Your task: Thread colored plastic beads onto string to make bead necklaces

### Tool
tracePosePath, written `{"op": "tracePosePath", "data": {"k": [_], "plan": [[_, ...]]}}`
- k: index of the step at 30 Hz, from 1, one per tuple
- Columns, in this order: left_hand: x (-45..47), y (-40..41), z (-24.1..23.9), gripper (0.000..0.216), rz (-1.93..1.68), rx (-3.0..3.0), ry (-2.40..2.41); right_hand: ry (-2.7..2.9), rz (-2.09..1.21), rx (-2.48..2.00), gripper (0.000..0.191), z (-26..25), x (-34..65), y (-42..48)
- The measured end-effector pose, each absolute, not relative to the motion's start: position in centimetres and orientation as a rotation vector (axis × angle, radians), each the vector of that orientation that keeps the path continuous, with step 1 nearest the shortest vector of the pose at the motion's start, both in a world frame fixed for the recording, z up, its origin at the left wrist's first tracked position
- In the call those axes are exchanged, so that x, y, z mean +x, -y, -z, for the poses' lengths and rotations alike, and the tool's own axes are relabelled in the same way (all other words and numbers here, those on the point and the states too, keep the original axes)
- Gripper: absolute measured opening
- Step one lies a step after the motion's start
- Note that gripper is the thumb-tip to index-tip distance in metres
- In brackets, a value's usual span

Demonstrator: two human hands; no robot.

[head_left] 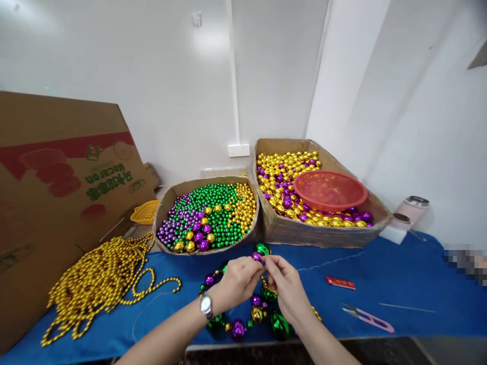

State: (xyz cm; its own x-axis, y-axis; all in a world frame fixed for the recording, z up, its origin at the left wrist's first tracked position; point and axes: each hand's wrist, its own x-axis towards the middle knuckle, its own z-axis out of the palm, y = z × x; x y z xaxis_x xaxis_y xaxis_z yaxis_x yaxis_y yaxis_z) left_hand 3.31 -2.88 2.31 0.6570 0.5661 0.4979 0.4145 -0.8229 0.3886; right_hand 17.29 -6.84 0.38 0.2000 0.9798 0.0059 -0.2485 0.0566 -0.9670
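Observation:
My left hand (240, 277), with a silver watch at its wrist, is closed at the purple bead (257, 257) of a bead necklace (238, 329). Touching it from the right, my right hand (286, 285) pinches with thumb and forefinger; what lies in that pinch is too small to make out. A large green bead (262, 248) shows just beyond the fingertips. Purple, gold and green beads of different sizes lie below and around both hands on the blue cloth (315, 299). The hands hide part of the necklace.
Behind stand a box of small beads (162, 242) and a box of larger beads (319, 234) with a red basin (330, 191) in it. Gold bead strands (99, 279) heap at left beside a carton (64, 203). Thread snips (369, 318), a needle (407, 307) and a red packet (340, 282) lie right.

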Motion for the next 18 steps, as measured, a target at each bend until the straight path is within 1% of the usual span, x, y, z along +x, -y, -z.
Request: {"op": "tracePosePath", "data": {"k": [4,10,15,18], "plan": [[3.4,3.4,-1.9,0.021,-0.927,2.494,-0.860,0.875,-1.165,-1.034,0.031,-0.6,17.6,6.3],[3.0,3.5,-0.7,0.027,-1.028,1.733,-1.021,0.874,-1.205,-0.956,0.034,-0.6,18.5,5.8],[2.6,2.1,0.8,0.028,-1.143,1.506,-1.053,0.941,-1.217,-1.005,0.034,0.5,18.8,5.4],[2.8,1.4,0.9,0.034,-1.131,1.359,-1.017,1.008,-1.215,-1.047,0.032,0.8,19.0,5.4]]}}
